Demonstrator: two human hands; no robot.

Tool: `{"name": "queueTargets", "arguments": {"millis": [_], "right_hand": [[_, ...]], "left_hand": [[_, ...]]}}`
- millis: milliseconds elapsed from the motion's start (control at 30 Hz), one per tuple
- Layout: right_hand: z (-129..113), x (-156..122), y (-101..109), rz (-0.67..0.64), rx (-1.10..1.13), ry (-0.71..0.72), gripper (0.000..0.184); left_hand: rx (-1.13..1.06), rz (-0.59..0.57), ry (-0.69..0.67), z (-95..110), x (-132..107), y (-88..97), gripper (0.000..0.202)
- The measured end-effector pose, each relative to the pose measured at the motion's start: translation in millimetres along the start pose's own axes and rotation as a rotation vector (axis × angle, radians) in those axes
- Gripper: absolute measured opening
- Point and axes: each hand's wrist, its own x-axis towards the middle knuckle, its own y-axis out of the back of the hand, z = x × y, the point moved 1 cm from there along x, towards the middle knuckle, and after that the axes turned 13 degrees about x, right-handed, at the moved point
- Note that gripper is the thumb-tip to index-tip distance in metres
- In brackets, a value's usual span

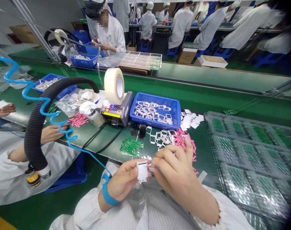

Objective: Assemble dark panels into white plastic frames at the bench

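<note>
As the left hand [125, 179] pinches a white square frame [142, 171] between thumb and fingers, the right hand [176, 174] is clenched on a thin pink strip [149, 165], and the strip's tip meets the frame's right edge! Both hands are gripping firmly, with the frame sitting just beyond the left fingertips [133, 166]. A blue wrist strap [108, 193] circles the left wrist. Now the blue tray [155, 110], heaped with white frames: just left of it sits a tape dispenser [116, 108], its yellow label [108, 114] too small to read. In front of the tray lie loose white frames [161, 139], pink strips [182, 140] and green circuit boards [131, 147], while clear trays of green boards [246, 159] stack up to its right.
</note>
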Motion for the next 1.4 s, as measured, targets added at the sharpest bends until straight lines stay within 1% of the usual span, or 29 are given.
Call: {"name": "queueTargets", "arguments": {"millis": [100, 200, 267, 333, 400, 500, 533, 567, 600, 633, 700, 767, 800, 833, 867, 933, 967, 1000, 1033, 1067, 1133, 1167, 1200, 1233, 1267, 1300, 1333, 1367, 1400], "right_hand": [[-4.6, 7.3, -6.2, -0.044, -0.076, 0.062, 0.015], [-4.8, 9.6, -12.0, -0.022, -0.103, 0.088, 0.018], [-6.3, 11.3, -16.9, 0.005, -0.080, 0.104, 0.018], [-6.7, 13.7, -23.7, 0.017, 0.003, 0.096, 0.018], [-3.7, 15.9, -32.6, 0.000, 0.206, 0.024, 0.017], [5.1, 17.0, -48.2, -0.084, 0.708, -0.169, 0.015], [7.7, 17.0, -52.6, -0.109, 0.858, -0.208, 0.018], [9.8, 17.1, -56.1, -0.139, 0.972, -0.214, 0.022], [11.1, 17.6, -58.4, -0.175, 1.045, -0.178, 0.025], [11.9, 18.5, -59.3, -0.215, 1.076, -0.112, 0.028], [12.9, 21.7, -58.1, -0.284, 1.046, 0.038, 0.032], [14.0, 26.2, -54.8, -0.285, 0.957, 0.123, 0.035], [14.7, 28.5, -53.3, -0.261, 0.909, 0.126, 0.037], [15.3, 30.5, -52.4, -0.231, 0.862, 0.110, 0.037], [15.6, 32.2, -52.2, -0.202, 0.820, 0.087, 0.039], [14.4, 34.6, -54.0, -0.179, 0.752, 0.044, 0.041], [12.9, 35.5, -55.9, -0.183, 0.720, 0.027, 0.041], [10.6, 36.5, -58.2, -0.197, 0.689, 0.012, 0.040], [7.8, 37.7, -60.8, -0.217, 0.662, -0.007, 0.039], [4.3, 39.3, -63.7, -0.241, 0.642, -0.032, 0.037], [-4.1, 43.4, -70.7, -0.284, 0.625, -0.093, 0.030], [-8.7, 46.1, -75.1, -0.301, 0.635, -0.126, 0.027], [-13.2, 49.0, -80.3, -0.309, 0.672, -0.169, 0.024], [-16.9, 52.2, -86.7, -0.304, 0.766, -0.242, 0.022], [-19.3, 55.6, -94.1, -0.286, 0.902, -0.343, 0.023], [-19.9, 59.1, -102.6, -0.258, 1.057, -0.460, 0.025], [-18.5, 62.8, -111.8, -0.217, 1.204, -0.583, 0.028], [-14.7, 66.5, -121.3, -0.163, 1.320, -0.700, 0.031], [-8.7, 70.4, -130.7, -0.101, 1.392, -0.804, 0.032]], "left_hand": [[0.043, 0.038, -0.023, 4.0, -3.4, 0.2, 0.039], [0.101, 0.058, -0.051, 6.1, -5.3, 0.6, 0.039], [0.135, 0.067, -0.066, 6.6, -6.1, 0.9, 0.036], [0.145, 0.083, -0.085, 7.9, -7.3, 2.1, 0.031], [0.150, 0.098, -0.103, 11.2, -9.3, 4.7, 0.029], [0.222, 0.067, -0.114, 18.7, -13.3, 10.9, 0.032], [0.241, 0.047, -0.103, 20.7, -14.6, 13.2, 0.033], [0.242, 0.027, -0.084, 22.1, -15.9, 15.4, 0.034], [0.224, 0.010, -0.061, 22.9, -16.9, 17.5, 0.036], [0.191, -0.007, -0.035, 23.2, -17.7, 19.3, 0.037], [0.122, -0.049, 0.027, 23.6, -19.1, 22.1, 0.042], [0.134, -0.073, 0.067, 25.8, -21.3, 24.9, 0.048], [0.199, -0.050, 0.046, 28.4, -23.2, 26.8, 0.048], [0.320, 0.004, -0.021, 32.1, -25.7, 29.1, 0.047], [0.501, 0.072, -0.134, 36.5, -29.0, 31.5, 0.046], [0.988, 0.192, -0.421, 44.9, -37.4, 34.8, 0.045], [1.244, 0.226, -0.546, 47.5, -41.7, 35.6, 0.048], [1.474, 0.250, -0.635, 48.4, -45.5, 36.0, 0.051], [1.661, 0.271, -0.686, 48.0, -48.5, 36.5, 0.054], [1.800, 0.302, -0.713, 46.5, -50.9, 37.3, 0.056], [1.942, 0.396, -0.748, 41.4, -53.7, 40.2, 0.055], [1.949, 0.448, -0.770, 38.0, -54.5, 43.0, 0.053], [1.911, 0.502, -0.792, 34.3, -55.1, 47.1, 0.050], [1.826, 0.556, -0.798, 30.4, -55.6, 53.0, 0.048], [1.693, 0.605, -0.777, 26.4, -56.3, 61.1, 0.044], [1.505, 0.652, -0.724, 22.4, -57.2, 71.9, 0.040], [1.239, 0.709, -0.647, 18.3, -58.9, 85.4, 0.036], [0.937, 0.765, -0.559, 14.2, -61.7, 101.4, 0.032], [0.613, 0.821, -0.473, 10.1, -66.0, 119.1, 0.028]]}}
